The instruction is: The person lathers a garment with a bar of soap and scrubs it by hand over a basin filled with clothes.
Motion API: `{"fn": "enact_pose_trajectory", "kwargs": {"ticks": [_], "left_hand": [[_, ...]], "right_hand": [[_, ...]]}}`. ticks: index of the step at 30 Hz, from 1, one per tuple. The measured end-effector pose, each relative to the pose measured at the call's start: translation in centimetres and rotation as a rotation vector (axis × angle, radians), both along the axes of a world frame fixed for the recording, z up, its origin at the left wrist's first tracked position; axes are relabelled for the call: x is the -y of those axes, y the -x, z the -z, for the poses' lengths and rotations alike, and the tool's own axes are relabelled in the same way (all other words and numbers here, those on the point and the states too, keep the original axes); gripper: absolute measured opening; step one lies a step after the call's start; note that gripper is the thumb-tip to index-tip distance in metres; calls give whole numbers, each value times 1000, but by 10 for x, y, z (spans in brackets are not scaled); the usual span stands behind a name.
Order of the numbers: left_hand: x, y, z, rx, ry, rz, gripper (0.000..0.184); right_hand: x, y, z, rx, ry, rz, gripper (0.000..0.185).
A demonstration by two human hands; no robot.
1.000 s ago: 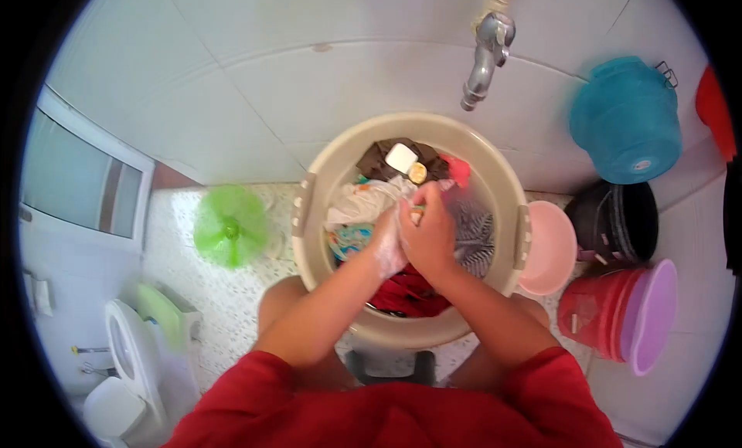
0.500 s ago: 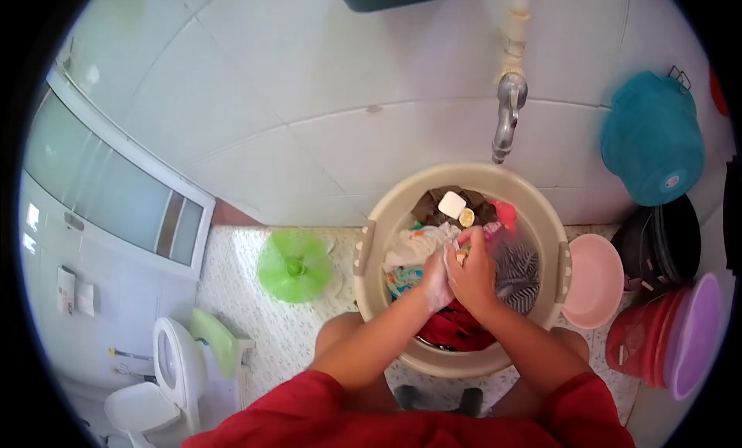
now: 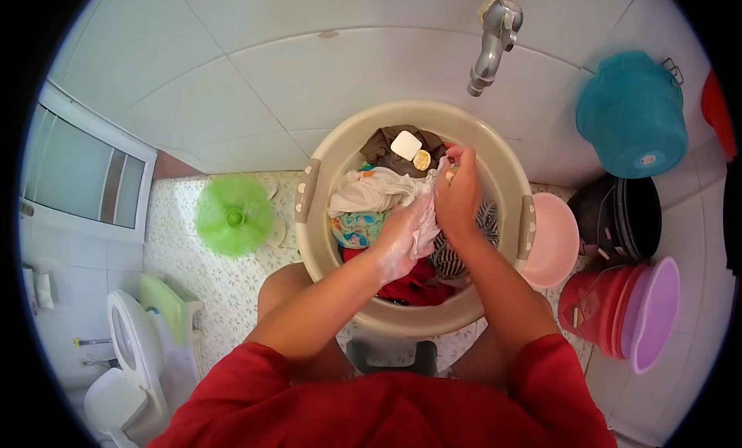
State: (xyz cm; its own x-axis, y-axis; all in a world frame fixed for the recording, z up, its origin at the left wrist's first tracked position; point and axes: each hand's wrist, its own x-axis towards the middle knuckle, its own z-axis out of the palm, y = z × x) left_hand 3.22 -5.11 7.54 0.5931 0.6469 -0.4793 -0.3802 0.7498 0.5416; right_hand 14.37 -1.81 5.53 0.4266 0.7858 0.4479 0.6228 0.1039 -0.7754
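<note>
One tub (image 3: 320, 259) holds the laundry, and two hands work over its middle. The left hand (image 3: 398, 243), lathered, grasps a bunched pale cloth (image 3: 427, 224). The right hand (image 3: 459, 193) is clenched beside it, its bent fingers around one small item (image 3: 451, 172), mostly covered and too small to name.

Five other cloths can be told apart in the tub: one brown cloth (image 3: 379, 149) at its far side, one white cloth (image 3: 367, 195) and one printed cloth (image 3: 359, 230) in its left part, one red cloth (image 3: 421, 286) at its near side, and one striped cloth (image 3: 448, 259) in its right part. Whether the pale cloth and the white cloth are one piece, I cannot tell. On the brown cloth lie two small things, one white block (image 3: 406, 145) and one round yellowish piece (image 3: 422, 160), side by side.

Above the tub's far rim, one tap (image 3: 488, 50) comes from the wall. Left of the tub is one green item (image 3: 234, 215). Just right of the tub is one pink basin (image 3: 550, 239); farther right are one teal container (image 3: 634, 116), one black bucket (image 3: 618, 216), several nested red buckets (image 3: 591, 309), their number unclear, and one purple basin (image 3: 657, 315) against them.
</note>
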Motion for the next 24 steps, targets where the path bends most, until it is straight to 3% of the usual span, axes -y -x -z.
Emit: {"fn": "enact_pose_trajectory", "kwargs": {"ticks": [1,2,3,5,6,7,9,10,12,14,15,16,18,19,20,22,24], "left_hand": [[-3,2,-5,-105,-14,-40,28],[-9,2,-7,-209,-27,-78,29],[-16,-2,-3,-51,139,-236,27],[-41,27,74,315,-52,-67,26],[-45,32,88,533,-98,50,25],[-37,20,64,530,-94,64,25],[-12,-14,-4,-112,12,-253,27],[-5,-5,-1,-198,-43,-104,33],[-12,7,15,155,-17,20,23],[-22,-10,6,-141,60,-233,24],[-28,2,26,22,67,-191,29],[-34,13,46,19,67,-197,29],[-41,27,72,452,-20,74,44],[-35,18,58,337,37,-9,43],[-19,5,20,70,78,-128,25],[-8,-12,1,-132,30,-217,34],[-8,-8,-10,-109,73,-167,34]], "right_hand": [[12,12,-14,22,122,5,19],[26,26,-24,-222,385,-118,23],[37,44,-10,-54,160,-163,24],[49,58,-13,-22,87,-329,23],[49,59,-13,0,12,-376,23],[43,51,-16,-4,11,-362,23],[15,24,-26,-108,169,-107,21],[10,17,-25,-111,174,-100,21],[5,9,-14,-100,94,29,23],[15,31,1,2,215,-48,22],[30,44,-2,-18,253,-170,23],[42,52,-6,-40,290,-292,24],[43,50,-10,-32,282,-317,23],[43,47,-10,-21,273,-333,23],[37,40,-11,-24,275,-332,23],[13,15,-15,-14,290,-113,22],[-5,-7,-8,-71,140,-3,22]]}}
